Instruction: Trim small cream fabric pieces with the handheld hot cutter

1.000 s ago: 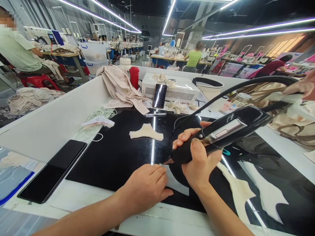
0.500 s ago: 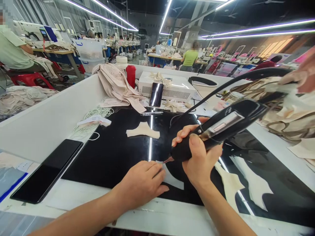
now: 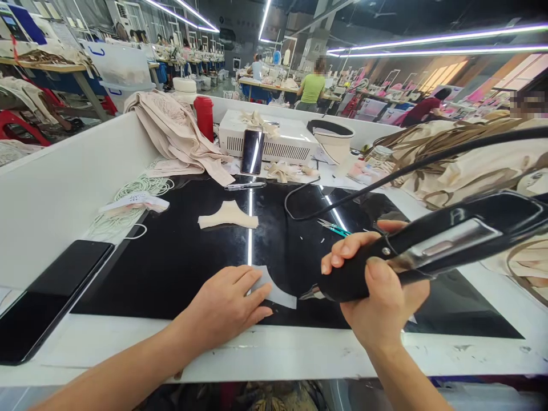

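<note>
In the head view my left hand [image 3: 229, 302] lies flat with fingers stretched out, pressing on a small pale curved fabric piece [image 3: 280, 294] on a glossy black mat [image 3: 171, 268]. Its fingers cover part of that piece. My right hand [image 3: 381, 302] is wrapped round a black corded handheld cutter [image 3: 449, 234] with a pointed metal blade. The blade's tip sits beside the fabric's lower right corner; I cannot tell whether they touch. Farther up the mat lies a cream fabric piece [image 3: 228, 216]. Green-handled thread snips [image 3: 334, 227] lie partly behind my right hand.
A phone [image 3: 55, 297] lies at the left; another phone [image 3: 252, 151] leans against a white vented box [image 3: 269, 137]. Beige fabric [image 3: 180, 131], a red bottle [image 3: 204, 118] and pale green cord [image 3: 137, 197] lie around the mat. The cutter's black cable [image 3: 363, 200] loops across it.
The blade has moved from beside my left fingers to the fabric's lower right corner. My view has shifted. Another person's hand at upper right is gone, and two pale pieces at right mostly no longer show.
</note>
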### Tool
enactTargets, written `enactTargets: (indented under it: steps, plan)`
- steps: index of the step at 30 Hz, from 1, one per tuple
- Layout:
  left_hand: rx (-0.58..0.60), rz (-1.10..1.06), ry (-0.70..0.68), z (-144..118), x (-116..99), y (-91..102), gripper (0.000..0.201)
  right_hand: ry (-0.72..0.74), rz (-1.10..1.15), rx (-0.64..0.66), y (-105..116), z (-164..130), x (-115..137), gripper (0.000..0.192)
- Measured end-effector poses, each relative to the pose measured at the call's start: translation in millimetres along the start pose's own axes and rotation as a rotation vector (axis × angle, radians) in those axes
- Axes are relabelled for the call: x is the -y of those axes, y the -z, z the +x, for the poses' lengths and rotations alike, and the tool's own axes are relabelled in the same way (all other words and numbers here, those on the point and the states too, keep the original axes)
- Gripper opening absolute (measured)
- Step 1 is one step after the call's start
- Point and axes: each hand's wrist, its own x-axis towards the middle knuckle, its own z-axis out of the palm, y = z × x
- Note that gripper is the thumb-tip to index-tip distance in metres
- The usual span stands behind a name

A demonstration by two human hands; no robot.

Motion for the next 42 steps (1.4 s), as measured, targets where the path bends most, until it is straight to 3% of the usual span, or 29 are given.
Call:
enactTargets:
  steps: [18, 22, 26, 30, 42]
  plan:
    - [0.031, 0.007, 0.006, 1, 0, 2.7, 0.038, 0.012, -0.058, 0.034, 1, -3, -8, 0.037]
    - [-0.016, -0.003, 0.007, 2, -1, 3.6, 0.036, 0.023, -0.056, 0.032, 2, -4, -9, 0.037]
    - [-0.07, -0.007, -0.076, 7, -10, 2.1, 0.036, 0.021, -0.051, 0.037, 1, -4, -10, 0.037]
    - [-0.014, -0.028, -0.144, 14, -19, -3.8, 0.035, 0.003, -0.054, 0.026, 1, -5, -11, 0.038]
    - [0.03, -0.037, -0.105, 18, -20, -16.5, 0.042, 0.023, -0.057, -0.005, 0, -1, -7, 0.037]
